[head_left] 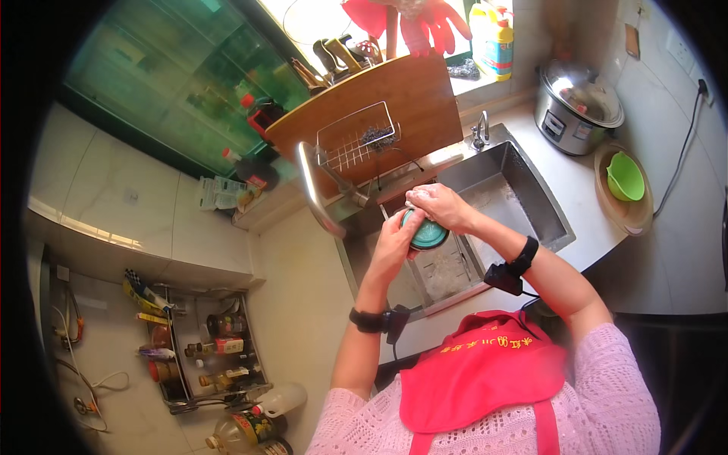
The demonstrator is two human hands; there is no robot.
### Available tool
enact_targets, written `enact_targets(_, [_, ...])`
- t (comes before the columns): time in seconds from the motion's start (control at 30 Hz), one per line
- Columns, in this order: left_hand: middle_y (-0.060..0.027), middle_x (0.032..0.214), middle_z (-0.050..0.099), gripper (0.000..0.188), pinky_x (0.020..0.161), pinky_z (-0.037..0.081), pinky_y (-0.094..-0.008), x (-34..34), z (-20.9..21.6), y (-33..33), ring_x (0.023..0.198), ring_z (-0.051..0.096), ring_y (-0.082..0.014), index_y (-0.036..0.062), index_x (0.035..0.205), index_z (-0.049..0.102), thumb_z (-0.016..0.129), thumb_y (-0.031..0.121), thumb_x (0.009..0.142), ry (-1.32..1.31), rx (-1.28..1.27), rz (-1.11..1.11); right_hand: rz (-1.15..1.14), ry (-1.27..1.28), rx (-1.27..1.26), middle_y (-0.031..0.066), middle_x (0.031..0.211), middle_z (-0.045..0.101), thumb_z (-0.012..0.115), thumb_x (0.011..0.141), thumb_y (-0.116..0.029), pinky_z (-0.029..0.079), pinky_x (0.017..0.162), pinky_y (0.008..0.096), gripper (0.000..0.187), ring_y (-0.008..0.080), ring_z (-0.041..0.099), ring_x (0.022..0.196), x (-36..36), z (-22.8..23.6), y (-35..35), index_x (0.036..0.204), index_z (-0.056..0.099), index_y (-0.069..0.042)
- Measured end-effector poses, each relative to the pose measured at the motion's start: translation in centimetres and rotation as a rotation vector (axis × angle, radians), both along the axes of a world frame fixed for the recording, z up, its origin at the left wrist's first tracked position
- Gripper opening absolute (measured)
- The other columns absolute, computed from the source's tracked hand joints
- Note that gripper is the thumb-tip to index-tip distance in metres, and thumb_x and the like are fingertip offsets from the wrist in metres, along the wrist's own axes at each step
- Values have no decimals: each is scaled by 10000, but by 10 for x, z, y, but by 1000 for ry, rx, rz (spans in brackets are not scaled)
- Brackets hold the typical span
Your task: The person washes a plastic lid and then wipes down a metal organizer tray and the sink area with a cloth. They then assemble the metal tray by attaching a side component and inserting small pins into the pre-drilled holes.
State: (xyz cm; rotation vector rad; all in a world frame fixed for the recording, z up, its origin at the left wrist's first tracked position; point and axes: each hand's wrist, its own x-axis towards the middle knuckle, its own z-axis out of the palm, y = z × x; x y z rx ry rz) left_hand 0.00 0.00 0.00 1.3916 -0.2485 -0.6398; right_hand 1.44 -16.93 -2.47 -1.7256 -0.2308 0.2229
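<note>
Over the double-basin steel sink (509,161), my left hand (392,244) grips a small round container with a teal lid (431,236), its thumb lying on the lid. My right hand (447,209) is closed at the container's far edge, its fingers curled against it. Something whitish, perhaps foam or a scrubber, shows at the right fingertips, but I cannot make out what it is. The container's underside is hidden by my hands.
A curved metal tap (318,189) arches over the left basin; a small tap (481,133) stands behind the right. A wooden board (432,91) leans behind. Right: a rice cooker (565,121) and green bowl (625,177). Left: a bottle rack (220,345).
</note>
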Motion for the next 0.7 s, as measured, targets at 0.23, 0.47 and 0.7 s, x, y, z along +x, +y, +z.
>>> enact_targets(0.23, [32, 742, 599, 237, 464, 374, -180, -11, -3, -18, 557, 499, -16, 43, 1007, 620, 575, 270, 955, -75, -32, 204, -396, -160, 250, 38, 667, 509, 459, 983, -271, 405, 604, 323, 337, 133, 470, 635, -19, -8, 13, 807, 537, 6])
enact_targets(0.47, [-37, 877, 644, 282, 691, 495, -234, -31, -26, -52, 798, 587, -73, -1, 1029, 601, 544, 271, 983, -475, -23, 712, -857, -230, 232, 112, 719, 559, 408, 1004, -311, 444, 609, 375, 324, 248, 558, 618, -38, -11, 54, 922, 545, -29])
enact_targets(0.7, [21, 804, 626, 250, 479, 424, -173, -19, -16, -33, 633, 556, -22, 51, 1060, 617, 588, 274, 950, -278, 10, 536, -615, -593, 123, 73, 775, 610, 500, 978, -303, 455, 609, 350, 336, 172, 560, 653, -24, -29, 18, 907, 592, 12])
